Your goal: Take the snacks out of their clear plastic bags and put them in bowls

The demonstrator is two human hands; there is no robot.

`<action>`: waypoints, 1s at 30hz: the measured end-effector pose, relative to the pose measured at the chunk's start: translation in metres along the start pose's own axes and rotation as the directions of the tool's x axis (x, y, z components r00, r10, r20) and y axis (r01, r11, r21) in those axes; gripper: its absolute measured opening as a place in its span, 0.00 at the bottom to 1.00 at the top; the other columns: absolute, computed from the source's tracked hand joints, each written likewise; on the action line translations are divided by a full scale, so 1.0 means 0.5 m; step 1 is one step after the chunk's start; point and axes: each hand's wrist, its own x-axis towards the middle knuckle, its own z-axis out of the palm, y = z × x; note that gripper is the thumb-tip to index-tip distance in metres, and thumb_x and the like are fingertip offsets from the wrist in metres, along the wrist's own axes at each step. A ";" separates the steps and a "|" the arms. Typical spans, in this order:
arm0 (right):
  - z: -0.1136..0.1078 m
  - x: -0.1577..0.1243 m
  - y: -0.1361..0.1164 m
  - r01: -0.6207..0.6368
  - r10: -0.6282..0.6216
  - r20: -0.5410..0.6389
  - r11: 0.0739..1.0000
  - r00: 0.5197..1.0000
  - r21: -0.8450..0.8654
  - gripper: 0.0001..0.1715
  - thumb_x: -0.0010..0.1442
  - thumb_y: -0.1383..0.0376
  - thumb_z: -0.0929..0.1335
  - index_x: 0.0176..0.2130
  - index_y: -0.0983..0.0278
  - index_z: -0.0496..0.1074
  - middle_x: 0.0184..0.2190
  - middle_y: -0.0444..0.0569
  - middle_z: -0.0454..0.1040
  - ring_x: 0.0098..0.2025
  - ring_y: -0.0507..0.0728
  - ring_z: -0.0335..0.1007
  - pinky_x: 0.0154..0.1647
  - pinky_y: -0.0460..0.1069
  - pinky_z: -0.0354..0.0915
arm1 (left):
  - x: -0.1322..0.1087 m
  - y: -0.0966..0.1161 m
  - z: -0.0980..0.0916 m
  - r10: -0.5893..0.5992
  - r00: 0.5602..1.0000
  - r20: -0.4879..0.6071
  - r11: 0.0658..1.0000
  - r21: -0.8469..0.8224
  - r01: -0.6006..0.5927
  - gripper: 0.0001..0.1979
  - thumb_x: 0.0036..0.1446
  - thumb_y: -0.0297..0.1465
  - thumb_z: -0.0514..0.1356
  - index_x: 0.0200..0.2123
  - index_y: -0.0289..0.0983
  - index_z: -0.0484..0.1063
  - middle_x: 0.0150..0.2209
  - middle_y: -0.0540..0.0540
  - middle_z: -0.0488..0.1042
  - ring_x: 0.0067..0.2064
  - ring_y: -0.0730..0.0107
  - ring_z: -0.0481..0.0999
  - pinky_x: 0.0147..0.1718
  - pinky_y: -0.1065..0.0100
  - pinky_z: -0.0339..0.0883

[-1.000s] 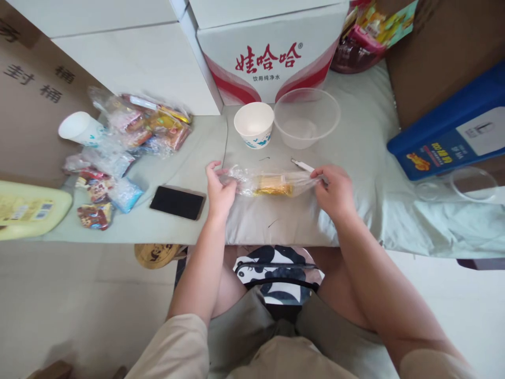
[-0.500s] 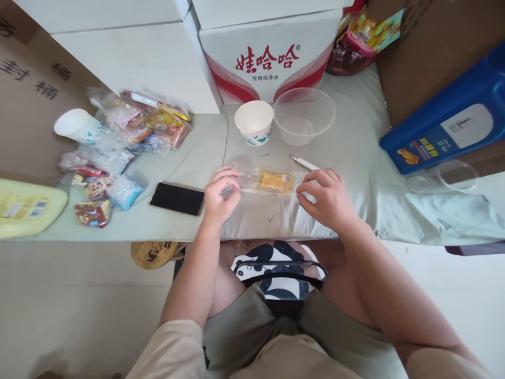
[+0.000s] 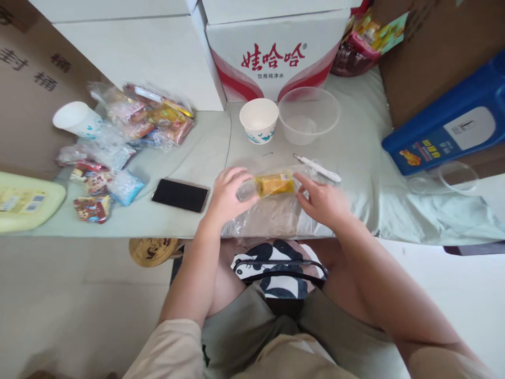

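A yellow snack packet [image 3: 275,184] lies in or under a clear plastic bag [image 3: 272,218] near the front of the cloth-covered surface. My left hand [image 3: 231,197] curves around the left end, thumb and fingers apart with clear plastic between them. At the packet's right end, my right hand [image 3: 323,202] has its index finger and thumb closed on the plastic; this hand is slightly blurred. A white pen-like cutter [image 3: 319,167] lies just behind the right hand. Beyond the packet stand a white paper cup [image 3: 259,121] and a clear plastic bowl [image 3: 309,118].
Left of my hand is a black phone [image 3: 180,195]. Several wrapped snacks [image 3: 142,118] pile up at the left beside a tipped paper cup [image 3: 77,120]. A white and red carton [image 3: 276,58] closes off the back. At the right lean a blue container [image 3: 453,118] and a clear cup [image 3: 457,179].
My left hand has moved right and opened wider around the packet's end. The clear plastic now spreads toward the front edge. My right hand has shifted slightly, uncovering more of the cutter.
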 end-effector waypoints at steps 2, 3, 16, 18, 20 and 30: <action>0.009 0.013 -0.009 0.112 -0.107 -0.074 0.991 0.992 0.078 0.26 0.62 0.63 0.64 0.59 0.60 0.70 0.50 0.54 0.79 0.44 0.63 0.77 0.41 0.55 0.70 | 0.013 -0.003 0.014 0.018 0.995 0.099 0.998 0.050 -0.023 0.25 0.41 0.36 0.74 0.46 0.41 0.77 0.56 0.39 0.75 0.61 0.48 0.72 0.62 0.48 0.64; 0.015 0.020 -0.014 0.171 -0.163 -0.088 0.980 0.983 0.099 0.24 0.61 0.64 0.64 0.57 0.61 0.71 0.54 0.56 0.77 0.51 0.64 0.76 0.48 0.56 0.70 | 0.018 -0.004 0.021 -0.004 0.991 0.134 0.999 0.033 -0.001 0.22 0.44 0.35 0.72 0.45 0.40 0.77 0.56 0.39 0.75 0.60 0.49 0.73 0.62 0.49 0.65; -0.007 0.008 -0.027 0.339 -0.292 -0.207 0.908 0.934 0.247 0.20 0.63 0.62 0.67 0.54 0.60 0.72 0.50 0.56 0.78 0.53 0.63 0.74 0.55 0.60 0.70 | 0.056 0.001 0.037 -0.381 0.924 -0.026 0.825 -0.462 0.327 0.10 0.63 0.35 0.55 0.30 0.39 0.70 0.29 0.49 0.80 0.24 0.73 0.68 0.26 0.71 0.60; -0.045 0.021 -0.018 0.274 -0.191 -0.332 0.935 0.924 0.224 0.20 0.64 0.60 0.67 0.55 0.59 0.71 0.50 0.56 0.78 0.50 0.63 0.75 0.52 0.59 0.71 | 0.058 -0.003 0.029 -0.362 0.932 -0.031 0.867 -0.379 0.324 0.11 0.63 0.35 0.55 0.29 0.38 0.70 0.27 0.49 0.78 0.23 0.73 0.67 0.26 0.70 0.58; -0.080 0.071 -0.003 0.169 -0.090 -0.446 0.976 0.890 0.139 0.23 0.64 0.59 0.66 0.56 0.61 0.71 0.50 0.58 0.76 0.51 0.64 0.74 0.50 0.60 0.71 | 0.059 -0.004 0.025 -0.328 0.945 -0.001 0.893 -0.326 0.310 0.12 0.63 0.35 0.54 0.29 0.38 0.71 0.26 0.50 0.77 0.23 0.73 0.66 0.26 0.69 0.57; -0.124 0.267 0.035 0.009 -0.035 -0.192 0.991 0.981 -0.130 0.18 0.62 0.60 0.65 0.47 0.65 0.77 0.47 0.60 0.78 0.51 0.67 0.73 0.54 0.64 0.68 | 0.065 0.010 0.011 -0.239 0.964 0.113 0.922 -0.286 0.262 0.12 0.64 0.36 0.54 0.32 0.38 0.72 0.28 0.50 0.79 0.25 0.73 0.69 0.30 0.69 0.60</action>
